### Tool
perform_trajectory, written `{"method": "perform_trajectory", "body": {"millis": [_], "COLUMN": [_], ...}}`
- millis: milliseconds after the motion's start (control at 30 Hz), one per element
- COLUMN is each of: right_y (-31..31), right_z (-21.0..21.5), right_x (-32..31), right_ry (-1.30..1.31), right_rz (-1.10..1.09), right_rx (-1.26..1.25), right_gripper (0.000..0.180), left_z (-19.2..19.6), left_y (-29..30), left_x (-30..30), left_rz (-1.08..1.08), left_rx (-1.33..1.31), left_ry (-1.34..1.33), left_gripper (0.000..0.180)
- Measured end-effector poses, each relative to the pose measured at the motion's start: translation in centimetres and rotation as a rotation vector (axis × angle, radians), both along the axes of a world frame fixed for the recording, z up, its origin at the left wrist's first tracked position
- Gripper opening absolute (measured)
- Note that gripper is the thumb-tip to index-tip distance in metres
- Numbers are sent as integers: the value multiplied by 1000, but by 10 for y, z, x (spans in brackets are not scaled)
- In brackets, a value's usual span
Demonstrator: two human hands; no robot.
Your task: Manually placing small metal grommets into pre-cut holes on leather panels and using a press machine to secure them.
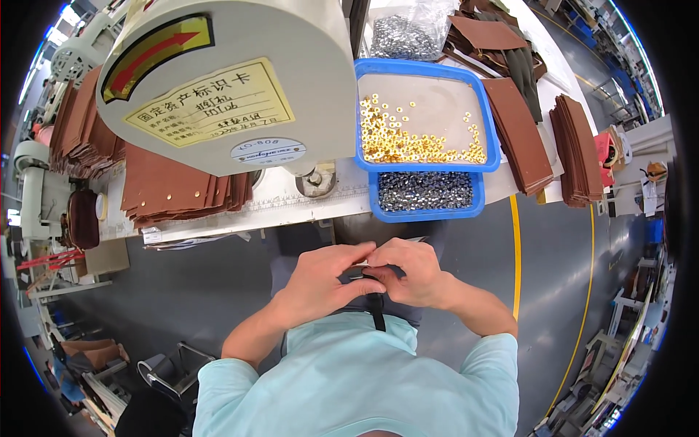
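White machine head (237,65); left hand (322,282), right hand (409,275) pinching small piece (355,273), direction, axis unclear.

White table (291,212), blue trays (494,138), stacked brown panels (164,182), bag (440,25) of metal parts (397,40)

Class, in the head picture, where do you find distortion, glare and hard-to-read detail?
Head view: yellow floor lines curve toward the blackened rim; head view: pale glare streaks the grey floor; head view: left hand and right hand look fairly sharp, but what lies between their fingers is mostly hidden.
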State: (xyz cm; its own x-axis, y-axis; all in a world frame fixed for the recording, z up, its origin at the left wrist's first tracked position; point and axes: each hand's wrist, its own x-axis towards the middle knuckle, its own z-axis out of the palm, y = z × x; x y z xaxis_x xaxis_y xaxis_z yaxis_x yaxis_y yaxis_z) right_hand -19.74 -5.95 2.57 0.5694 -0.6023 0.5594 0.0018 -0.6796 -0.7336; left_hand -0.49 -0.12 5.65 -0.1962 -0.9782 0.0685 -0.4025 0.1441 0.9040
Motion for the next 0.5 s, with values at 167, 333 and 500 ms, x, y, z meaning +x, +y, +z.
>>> {"method": "perform_trajectory", "body": {"millis": [167, 333, 500], "right_y": [2, 5, 11], "right_z": [-5, -8, -18], "right_x": [1, 0, -4], "right_ry": [-60, -107, -104], "right_rz": [3, 9, 23], "right_rx": [-5, 33, 198], "right_gripper": [41, 39, 30], "left_z": [-1, -2, -13], "left_y": [-2, -2, 0], "left_x": [2, 2, 3], "left_rz": [-61, -63, -85], "left_rx": [-12, -28, -12], "left_ry": [-130, -117, -107], "left_gripper": [43, 39, 40]}}
